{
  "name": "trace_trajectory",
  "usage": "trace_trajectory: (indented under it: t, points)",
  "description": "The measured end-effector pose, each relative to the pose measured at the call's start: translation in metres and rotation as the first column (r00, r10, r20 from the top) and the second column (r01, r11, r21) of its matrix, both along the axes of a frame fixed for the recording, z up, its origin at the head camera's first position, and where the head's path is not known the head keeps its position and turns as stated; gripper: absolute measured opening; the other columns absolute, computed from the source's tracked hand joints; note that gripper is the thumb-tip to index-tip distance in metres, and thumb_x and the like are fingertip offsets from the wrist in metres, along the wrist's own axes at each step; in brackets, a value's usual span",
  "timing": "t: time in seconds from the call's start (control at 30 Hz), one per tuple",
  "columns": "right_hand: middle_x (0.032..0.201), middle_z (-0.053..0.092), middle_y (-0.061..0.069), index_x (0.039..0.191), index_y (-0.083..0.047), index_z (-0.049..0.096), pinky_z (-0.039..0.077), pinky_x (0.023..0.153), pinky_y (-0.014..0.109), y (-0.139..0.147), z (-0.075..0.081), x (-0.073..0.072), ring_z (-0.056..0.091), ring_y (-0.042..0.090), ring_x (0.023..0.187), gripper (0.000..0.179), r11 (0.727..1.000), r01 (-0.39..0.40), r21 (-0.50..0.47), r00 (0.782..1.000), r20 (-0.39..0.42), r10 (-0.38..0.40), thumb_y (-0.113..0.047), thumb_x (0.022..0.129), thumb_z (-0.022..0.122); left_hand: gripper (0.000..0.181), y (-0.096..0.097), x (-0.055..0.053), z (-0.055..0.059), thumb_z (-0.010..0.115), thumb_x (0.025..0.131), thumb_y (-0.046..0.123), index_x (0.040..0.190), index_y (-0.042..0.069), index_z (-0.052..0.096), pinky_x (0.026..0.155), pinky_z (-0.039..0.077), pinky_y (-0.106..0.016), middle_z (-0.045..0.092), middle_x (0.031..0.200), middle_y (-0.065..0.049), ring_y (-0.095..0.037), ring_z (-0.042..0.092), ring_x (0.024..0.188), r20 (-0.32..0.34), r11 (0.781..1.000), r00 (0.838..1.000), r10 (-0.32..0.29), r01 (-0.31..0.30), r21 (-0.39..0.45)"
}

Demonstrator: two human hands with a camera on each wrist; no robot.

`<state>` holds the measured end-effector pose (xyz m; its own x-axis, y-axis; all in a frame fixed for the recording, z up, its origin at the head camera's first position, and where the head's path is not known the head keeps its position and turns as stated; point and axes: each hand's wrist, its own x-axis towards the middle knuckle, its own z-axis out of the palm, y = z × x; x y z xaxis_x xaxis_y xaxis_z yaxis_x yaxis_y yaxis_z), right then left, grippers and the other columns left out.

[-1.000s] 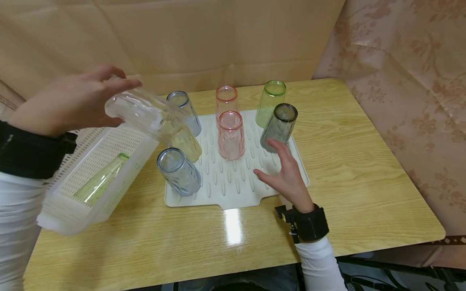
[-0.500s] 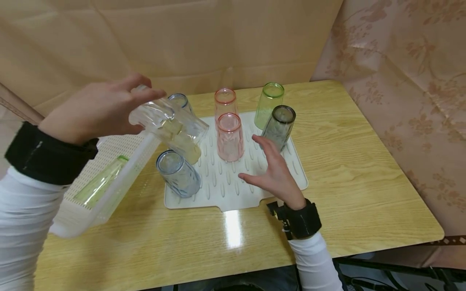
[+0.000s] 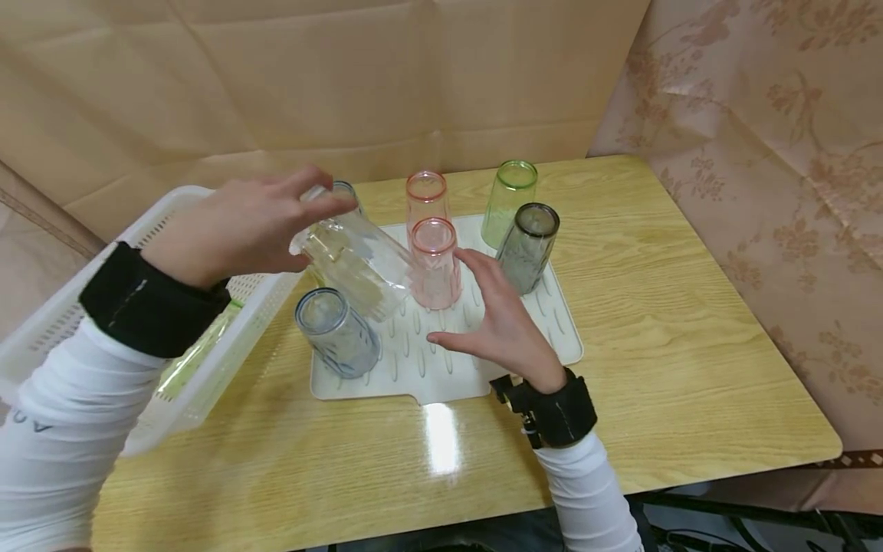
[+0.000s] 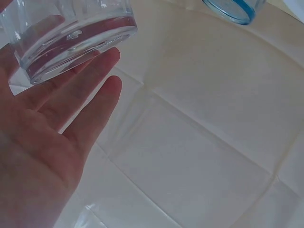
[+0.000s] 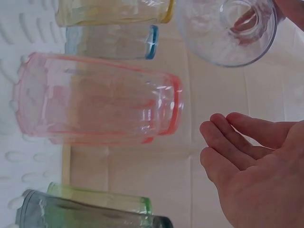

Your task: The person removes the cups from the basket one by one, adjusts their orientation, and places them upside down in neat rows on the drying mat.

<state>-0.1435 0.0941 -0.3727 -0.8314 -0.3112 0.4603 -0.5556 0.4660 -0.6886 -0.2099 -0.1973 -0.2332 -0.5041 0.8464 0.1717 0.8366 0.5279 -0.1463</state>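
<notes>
My left hand (image 3: 241, 230) holds a clear drinking glass (image 3: 375, 268) by its base end, fingers and thumb around it. The glass is tilted in the air over the white draining mat (image 3: 375, 387), its mouth toward the right; its rim faces the right wrist view. My right hand (image 3: 500, 326) is raised over the mat, thumb and fingers spread, holding nothing. Nearest to it stand an upside-down pink glass (image 3: 436, 276) and a dark grey glass (image 3: 527, 249). A yellow glass (image 5: 114, 12) shows behind the clear one in the head view.
More upside-down glasses stand on the mat: a blue one (image 3: 338, 337) in front, a second pink one (image 3: 426, 198), a green one (image 3: 510, 199), and another blue one (image 5: 114, 42) partly hidden. A white perforated basket (image 3: 237, 368) on the left holds a green glass (image 3: 189, 360).
My left hand has carried the clear glass rightward from beside the basket to over the mat, slightly lower. My right hand has moved left, away from the dark grey glass toward the front pink one.
</notes>
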Motion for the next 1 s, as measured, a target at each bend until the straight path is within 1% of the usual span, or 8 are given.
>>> trace_trajectory:
  t: [0.2, 0.33, 0.47, 0.57, 0.63, 0.73, 0.9, 1.0]
  points:
    - [0.142, 0.040, 0.014, 0.145, -0.002, 0.035, 0.032, 0.106, 0.042, -0.005, 0.004, -0.003, 0.037, 0.023, 0.131, 0.104, 1.000, -0.012, 0.018, 1.000, -0.005, 0.012, -0.029, 0.062, 0.091, 0.076, 0.011, 0.001, -0.002, 0.091, 0.059, 0.011, 0.128, 0.010, 0.060, 0.055, 0.050, -0.046, 0.052, 0.119, -0.018, -0.033, 0.059, 0.077, 0.007, 1.000, 1.000, -0.012, 0.012, -0.015]
    - [0.142, 0.039, 0.014, 0.144, 0.000, 0.036, 0.033, 0.105, 0.042, -0.008, 0.006, -0.008, 0.038, 0.024, 0.130, 0.103, 0.999, -0.019, 0.037, 1.000, -0.001, 0.019, -0.032, 0.063, 0.091, 0.075, 0.018, 0.000, -0.004, 0.091, 0.060, 0.012, 0.128, 0.012, 0.060, 0.054, 0.051, -0.047, 0.053, 0.117, -0.018, -0.034, 0.059, 0.079, 0.011, 0.999, 1.000, -0.009, 0.009, -0.042]
    - [0.144, 0.038, 0.013, 0.144, -0.001, 0.036, 0.035, 0.104, 0.042, -0.012, 0.009, -0.014, 0.039, 0.026, 0.130, 0.104, 0.998, -0.024, 0.059, 0.999, 0.027, 0.022, -0.036, 0.063, 0.090, 0.075, 0.023, -0.001, -0.009, 0.092, 0.060, 0.013, 0.128, 0.012, 0.061, 0.055, 0.053, -0.046, 0.053, 0.117, -0.019, -0.035, 0.059, 0.087, 0.024, 0.998, 1.000, -0.001, 0.002, -0.061]
    - [0.144, 0.037, 0.013, 0.145, -0.004, 0.035, 0.037, 0.102, 0.044, -0.016, 0.011, -0.017, 0.042, 0.027, 0.128, 0.104, 0.997, -0.031, 0.070, 0.998, 0.054, 0.027, -0.038, 0.064, 0.089, 0.075, 0.027, -0.002, -0.012, 0.093, 0.059, 0.013, 0.127, 0.012, 0.060, 0.060, 0.054, -0.047, 0.053, 0.117, -0.019, -0.035, 0.057, 0.095, 0.022, 0.997, 1.000, -0.006, 0.008, -0.075]
    - [0.143, 0.038, 0.013, 0.145, -0.005, 0.035, 0.038, 0.101, 0.045, -0.019, 0.013, -0.020, 0.043, 0.027, 0.126, 0.104, 0.997, -0.042, 0.068, 0.997, 0.067, 0.037, -0.038, 0.064, 0.089, 0.076, 0.030, -0.002, -0.014, 0.093, 0.058, 0.014, 0.126, 0.012, 0.060, 0.064, 0.055, -0.047, 0.053, 0.116, -0.020, -0.035, 0.057, 0.096, 0.013, 0.996, 1.000, -0.015, 0.016, -0.085]
    - [0.140, 0.040, 0.014, 0.143, -0.005, 0.036, 0.037, 0.102, 0.044, -0.023, 0.014, -0.024, 0.042, 0.024, 0.126, 0.100, 0.997, -0.063, 0.053, 0.996, 0.064, 0.059, -0.037, 0.064, 0.090, 0.075, 0.034, -0.001, -0.016, 0.093, 0.059, 0.015, 0.125, 0.012, 0.059, 0.068, 0.055, -0.046, 0.052, 0.115, -0.021, -0.036, 0.056, 0.096, 0.002, 0.995, 1.000, -0.024, 0.024, -0.101]
    - [0.135, 0.043, 0.013, 0.137, -0.003, 0.040, 0.037, 0.102, 0.038, -0.031, 0.013, -0.028, 0.044, 0.022, 0.122, 0.096, 0.997, -0.067, 0.043, 0.997, 0.042, 0.065, -0.036, 0.063, 0.091, 0.074, 0.042, 0.001, -0.018, 0.092, 0.060, 0.016, 0.126, 0.012, 0.060, 0.061, 0.055, -0.045, 0.051, 0.112, -0.019, -0.035, 0.054, 0.095, -0.005, 0.992, 0.999, -0.034, 0.033, -0.120]
    - [0.135, 0.043, 0.013, 0.137, -0.003, 0.040, 0.037, 0.102, 0.037, -0.034, 0.012, -0.029, 0.045, 0.024, 0.122, 0.095, 0.997, -0.072, 0.041, 0.996, 0.058, 0.069, -0.037, 0.063, 0.090, 0.075, 0.046, 0.002, -0.019, 0.093, 0.059, 0.016, 0.127, 0.012, 0.060, 0.065, 0.055, -0.046, 0.052, 0.111, -0.018, -0.035, 0.053, 0.095, -0.011, 0.990, 0.999, -0.047, 0.045, -0.137]
